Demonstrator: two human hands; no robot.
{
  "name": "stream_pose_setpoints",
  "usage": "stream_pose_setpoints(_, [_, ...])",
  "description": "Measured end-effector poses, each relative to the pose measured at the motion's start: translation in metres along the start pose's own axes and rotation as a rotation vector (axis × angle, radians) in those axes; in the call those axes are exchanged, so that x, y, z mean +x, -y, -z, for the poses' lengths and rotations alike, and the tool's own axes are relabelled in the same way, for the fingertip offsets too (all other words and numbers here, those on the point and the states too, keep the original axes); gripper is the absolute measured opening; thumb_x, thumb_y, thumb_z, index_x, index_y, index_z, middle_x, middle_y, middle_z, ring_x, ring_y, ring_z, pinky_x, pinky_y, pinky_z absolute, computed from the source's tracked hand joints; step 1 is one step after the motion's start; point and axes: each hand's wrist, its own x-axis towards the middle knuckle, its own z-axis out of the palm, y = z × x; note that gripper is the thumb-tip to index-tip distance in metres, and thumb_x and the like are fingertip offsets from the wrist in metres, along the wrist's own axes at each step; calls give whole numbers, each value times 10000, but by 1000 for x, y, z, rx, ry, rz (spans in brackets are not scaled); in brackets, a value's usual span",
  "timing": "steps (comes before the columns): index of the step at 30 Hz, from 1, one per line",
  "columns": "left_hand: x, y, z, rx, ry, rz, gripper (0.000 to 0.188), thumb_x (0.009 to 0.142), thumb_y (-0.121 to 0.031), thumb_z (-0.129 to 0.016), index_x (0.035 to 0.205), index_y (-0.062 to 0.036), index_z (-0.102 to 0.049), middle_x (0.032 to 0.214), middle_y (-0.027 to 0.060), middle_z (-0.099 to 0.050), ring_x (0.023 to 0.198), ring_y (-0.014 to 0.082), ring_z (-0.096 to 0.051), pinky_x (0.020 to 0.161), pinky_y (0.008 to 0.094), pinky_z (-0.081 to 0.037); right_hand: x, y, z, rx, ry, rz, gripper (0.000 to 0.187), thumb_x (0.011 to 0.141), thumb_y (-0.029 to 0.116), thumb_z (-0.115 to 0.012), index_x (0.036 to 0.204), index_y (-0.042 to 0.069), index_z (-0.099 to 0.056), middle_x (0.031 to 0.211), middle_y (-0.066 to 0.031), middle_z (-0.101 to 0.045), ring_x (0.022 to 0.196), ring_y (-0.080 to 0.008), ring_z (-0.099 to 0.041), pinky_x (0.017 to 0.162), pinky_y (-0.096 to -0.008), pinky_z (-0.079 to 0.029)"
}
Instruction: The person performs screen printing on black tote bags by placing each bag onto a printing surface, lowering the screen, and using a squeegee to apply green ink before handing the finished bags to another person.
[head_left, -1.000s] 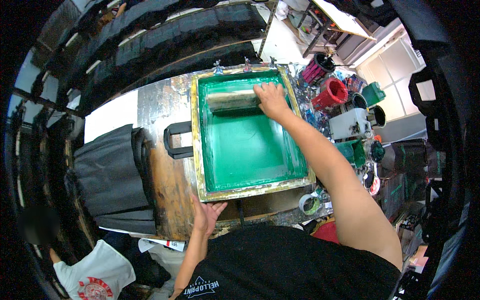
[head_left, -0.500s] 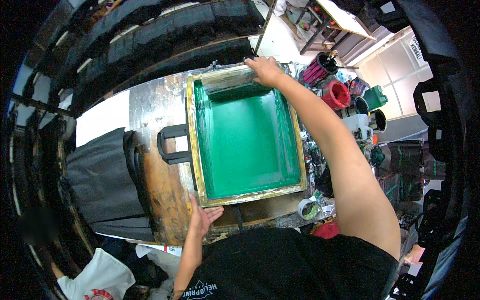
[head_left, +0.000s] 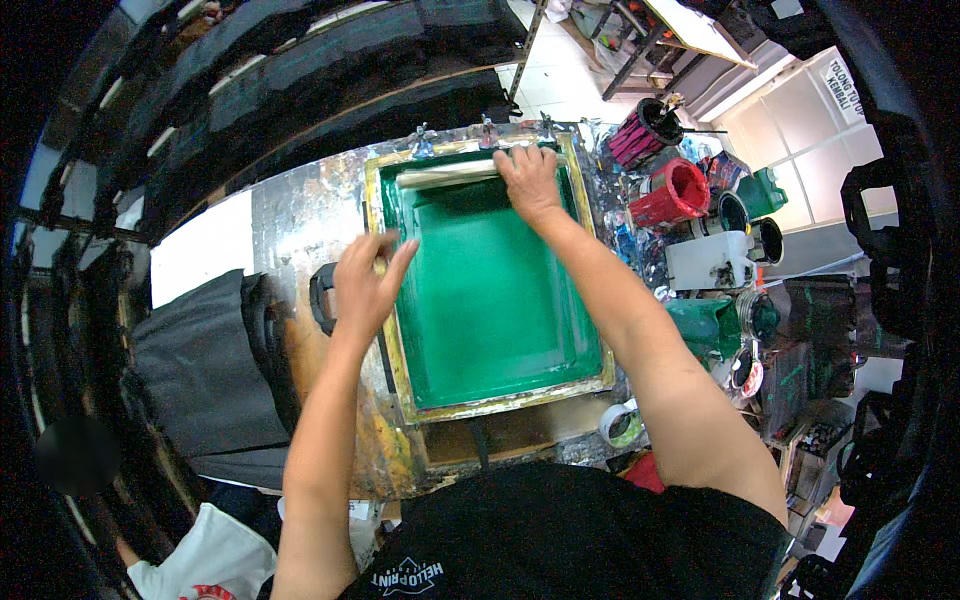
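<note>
A screen-printing frame (head_left: 404, 394) with yellowed, paint-worn edges and a green mesh lies on the table in front of me. Inside its far end, a squeegee (head_left: 440, 176) with a pale wooden handle rests crosswise. My right hand (head_left: 530, 182) grips the right part of that handle from above. Over the frame's left edge hovers my left hand (head_left: 368, 272), slightly blurred, thumb apart from the fingers and nothing visible in it. A black handle loop (head_left: 322, 298) sticks out from beneath the frame's left side; what it belongs to is hidden.
Black fabric bags (head_left: 215, 375) lie stacked at the left of the paint-stained table. Along the right stand a red paint tub (head_left: 672, 195), a white jug (head_left: 706, 262) and other containers. A tape roll (head_left: 622, 424) sits near the front-right corner. Hinge clamps (head_left: 487, 132) line the far edge.
My right hand has moved from the frame's far edge onto the squeegee handle. My left hand has risen from the near-left corner to the left edge. The squeegee now shows clearly.
</note>
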Motion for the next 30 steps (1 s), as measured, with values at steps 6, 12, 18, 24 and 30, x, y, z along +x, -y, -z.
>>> stream_pose_setpoints(6, [120, 30, -77, 575, 114, -342, 707, 853, -657, -678, 1171, -26, -649, 1184, 143, -615, 1136, 324, -553, 975, 465, -420, 51, -51, 20, 167, 290, 238, 424, 783, 116, -713, 1201, 192, -713, 1079, -119, -740, 1032, -316, -702, 889, -490, -517])
stream_pose_setpoints(12, [127, 43, -109, 531, 138, -311, 687, 871, -683, -646, 913, 1, -683, 929, 196, -677, 880, 390, -670, 788, 499, -534, 23, -57, 9, 113, 366, 27, 334, 795, 247, -791, 1122, 203, -737, 1018, -66, -764, 1016, -274, -722, 927, -537, -468])
stream_pose_setpoints(18, [113, 42, -107, 634, 79, -368, 617, 852, -664, -660, 888, -49, -673, 908, 127, -667, 875, 324, -654, 772, 445, -489, 12, -46, 19, 108, 396, -4, 330, 784, 300, -818, 1083, 187, -731, 1048, -63, -740, 1041, -272, -706, 964, -547, -428])
stream_pose_setpoints(24, [57, 32, -102, 640, 53, -366, 603, 812, -681, -683, 842, -80, -638, 853, 76, -617, 815, 266, -616, 733, 406, -451, -42, -32, 29, 165, 345, 15, 305, 769, 211, -807, 1057, 177, -710, 1040, -60, -710, 1066, -285, -677, 965, -575, -419])
stream_pose_setpoints(30, [-15, 11, -88, 635, 79, -335, 603, 786, -671, -717, 830, -77, -623, 845, 83, -601, 808, 277, -602, 737, 416, -449, -108, -5, 62, 210, 298, 34, 243, 787, 153, -746, 1025, 172, -705, 980, -54, -692, 1033, -276, -674, 935, -559, -422])
